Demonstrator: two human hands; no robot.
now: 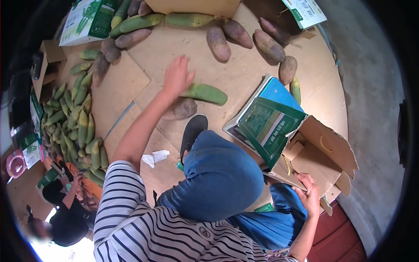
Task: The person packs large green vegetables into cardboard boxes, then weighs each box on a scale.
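Observation:
My left hand is stretched over the cardboard-covered floor, fingers extended and nothing in them. Just beside its wrist lies a long green radish, and below that a dull purple root vegetable, partly covered by my forearm. At the lower right, my right hand grips the edge of an open cardboard carton, fingers bent over its rim. The carton lies tilted beside my knee, its green printed panel facing up and a yellow cord handle showing.
A heap of green radishes covers the left side. Purple roots and more green ones line the far edge near a white-green carton. A crumpled white tissue lies by my shoe. Another person sits at lower left.

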